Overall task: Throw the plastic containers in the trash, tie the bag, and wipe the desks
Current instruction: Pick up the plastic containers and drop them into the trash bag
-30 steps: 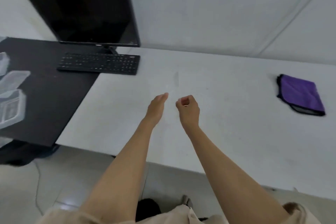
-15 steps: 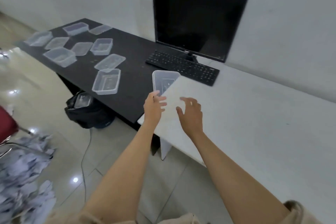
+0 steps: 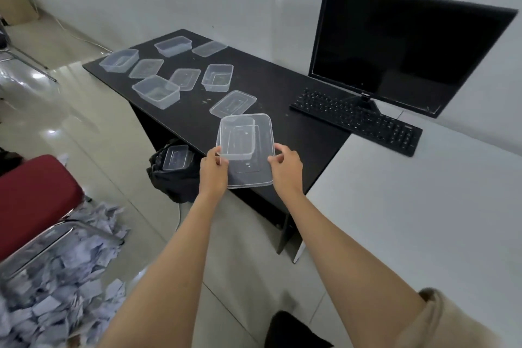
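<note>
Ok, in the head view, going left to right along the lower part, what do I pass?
Shredded paper pile → red chair → black trash bag → left hand → held clear container → right hand → white desk.

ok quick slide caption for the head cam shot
Both hands, left and right, hold a clear container and lid over the black desk, above the trash bag.
</note>
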